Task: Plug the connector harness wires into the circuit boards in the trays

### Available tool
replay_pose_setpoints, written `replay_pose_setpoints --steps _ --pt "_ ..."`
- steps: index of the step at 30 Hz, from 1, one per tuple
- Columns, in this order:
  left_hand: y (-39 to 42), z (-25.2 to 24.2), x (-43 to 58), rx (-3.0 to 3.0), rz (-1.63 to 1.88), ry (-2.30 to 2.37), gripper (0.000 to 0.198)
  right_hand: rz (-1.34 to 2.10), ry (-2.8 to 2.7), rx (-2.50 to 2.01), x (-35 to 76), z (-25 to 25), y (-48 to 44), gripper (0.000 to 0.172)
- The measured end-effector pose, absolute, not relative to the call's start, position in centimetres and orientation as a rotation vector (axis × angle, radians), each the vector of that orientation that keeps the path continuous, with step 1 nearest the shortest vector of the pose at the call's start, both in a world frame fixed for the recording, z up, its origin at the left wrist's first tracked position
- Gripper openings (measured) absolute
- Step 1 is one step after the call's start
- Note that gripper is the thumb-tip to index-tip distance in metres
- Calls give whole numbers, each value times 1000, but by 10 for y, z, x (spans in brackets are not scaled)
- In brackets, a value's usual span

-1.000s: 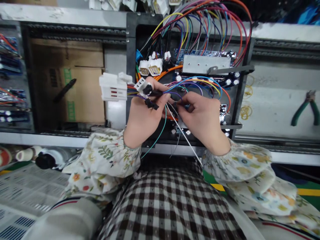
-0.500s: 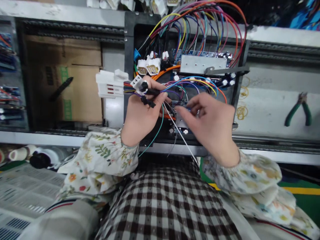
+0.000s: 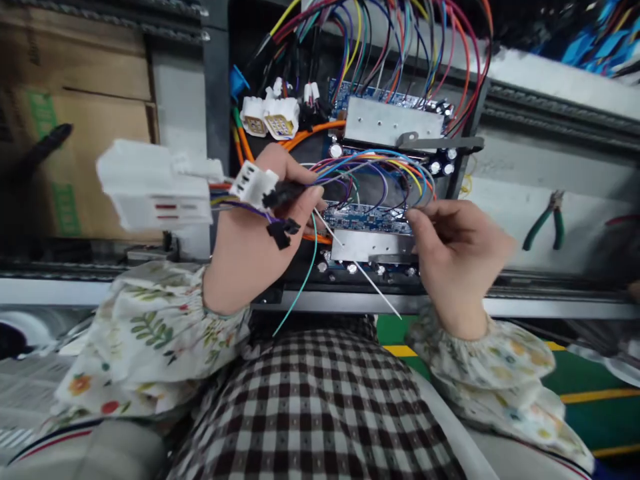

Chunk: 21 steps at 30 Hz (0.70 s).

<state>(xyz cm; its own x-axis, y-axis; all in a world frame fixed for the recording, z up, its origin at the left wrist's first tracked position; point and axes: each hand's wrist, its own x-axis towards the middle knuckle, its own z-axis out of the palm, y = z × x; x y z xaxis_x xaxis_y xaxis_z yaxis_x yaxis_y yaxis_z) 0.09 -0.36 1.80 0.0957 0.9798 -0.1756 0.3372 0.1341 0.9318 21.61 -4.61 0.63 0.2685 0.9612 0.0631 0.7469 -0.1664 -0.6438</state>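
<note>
My left hand [image 3: 260,247] is closed around a wire harness [image 3: 290,193], thumb and fingers pinching its black sleeve. From its left end hang a large white connector [image 3: 155,187], a smaller white connector [image 3: 253,185] and a small black plug [image 3: 283,232]. A loose green wire [image 3: 306,280] and a white wire [image 3: 375,287] trail below the grip. Coloured wires [image 3: 380,157] arch rightward over the lower circuit board [image 3: 370,217]. My right hand [image 3: 455,243] pinches at the board's right end, near where the wires come down; a grey wire seems to end at its fingertips.
Behind lies an upper circuit board with a metal heat sink [image 3: 393,120] and a metal bar [image 3: 443,142] across it. White connectors [image 3: 270,117] sit in the black tray [image 3: 217,100]. Green-handled cutters [image 3: 545,223] lie right, cardboard [image 3: 110,140] left.
My right hand has moved right, from beside the left hand to the lower board's right end, uncovering the board. The view has shifted, and the held harness appears farther left and larger.
</note>
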Motion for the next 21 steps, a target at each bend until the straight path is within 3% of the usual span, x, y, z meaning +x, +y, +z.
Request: replay_pose_setpoints --steps 21 --pt "-9 3 1 1460 1035 1276 10 291 -1660 -2004 219 -11 -47 19"
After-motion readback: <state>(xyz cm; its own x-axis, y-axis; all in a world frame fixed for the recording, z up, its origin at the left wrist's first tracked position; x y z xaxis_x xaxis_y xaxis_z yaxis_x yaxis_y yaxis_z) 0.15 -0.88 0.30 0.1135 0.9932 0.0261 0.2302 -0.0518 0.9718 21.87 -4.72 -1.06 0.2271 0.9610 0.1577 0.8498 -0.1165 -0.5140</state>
